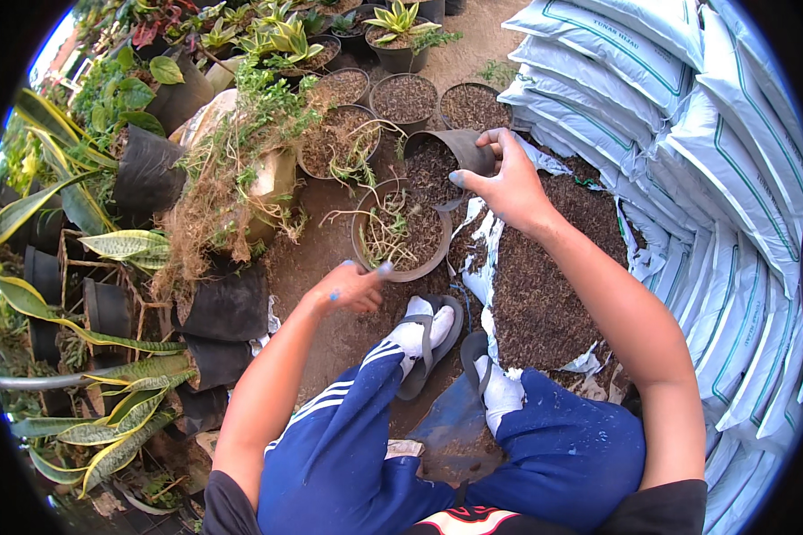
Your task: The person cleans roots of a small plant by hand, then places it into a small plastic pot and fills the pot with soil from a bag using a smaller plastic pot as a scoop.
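Note:
My right hand (pixel 510 181) grips a dark plant pot (pixel 467 150) by its side, thumb at the rim and fingers behind. The pot is tipped leftward, and dark soil (pixel 431 169) shows in its mouth. Just below and left of it stands a wider pot (pixel 443 252) of soil, with pale-stemmed seedlings (pixel 385 230) lying across the top. My left hand (pixel 352 287) is at this pot's near rim, holding nothing, one finger stretched out and the others loosely bent. Whether that fingertip touches the rim, I cannot tell. Bluish stains mark fingers of both hands.
A torn white sack of dark soil (pixel 553 276) lies right of my feet. Stacked white sacks (pixel 749 169) rise along the right. Several soil-filled pots (pixel 404 96) stand beyond. Uprooted plants with tangled roots (pixel 210 209) and potted snake plants (pixel 138 428) crowd the left.

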The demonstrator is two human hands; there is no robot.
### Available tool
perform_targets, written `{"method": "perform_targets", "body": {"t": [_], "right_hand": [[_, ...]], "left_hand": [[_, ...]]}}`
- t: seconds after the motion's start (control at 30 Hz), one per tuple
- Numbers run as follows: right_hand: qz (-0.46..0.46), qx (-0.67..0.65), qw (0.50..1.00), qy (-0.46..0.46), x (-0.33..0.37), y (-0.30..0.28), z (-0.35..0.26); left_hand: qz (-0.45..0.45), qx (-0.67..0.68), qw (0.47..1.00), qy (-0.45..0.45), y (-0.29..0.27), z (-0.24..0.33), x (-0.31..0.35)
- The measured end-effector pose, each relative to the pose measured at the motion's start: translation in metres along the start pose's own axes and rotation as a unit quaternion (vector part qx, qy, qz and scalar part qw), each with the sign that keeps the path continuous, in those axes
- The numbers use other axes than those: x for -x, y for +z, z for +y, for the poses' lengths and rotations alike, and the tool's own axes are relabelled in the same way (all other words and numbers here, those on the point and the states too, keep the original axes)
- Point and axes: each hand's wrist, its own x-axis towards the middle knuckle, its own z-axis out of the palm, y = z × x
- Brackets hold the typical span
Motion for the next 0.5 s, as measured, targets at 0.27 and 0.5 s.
{"method": "perform_targets", "body": {"t": [0.27,0.5], "right_hand": [[-0.059,0.055,0.996,-0.031,0.006,0.006,-0.011],[-0.077,0.116,0.986,-0.090,0.008,0.004,-0.033]], "left_hand": [[0.275,0.068,0.944,0.169,-0.031,0.007,-0.020],[0.208,-0.006,0.918,0.339,-0.017,0.029,-0.023]]}}
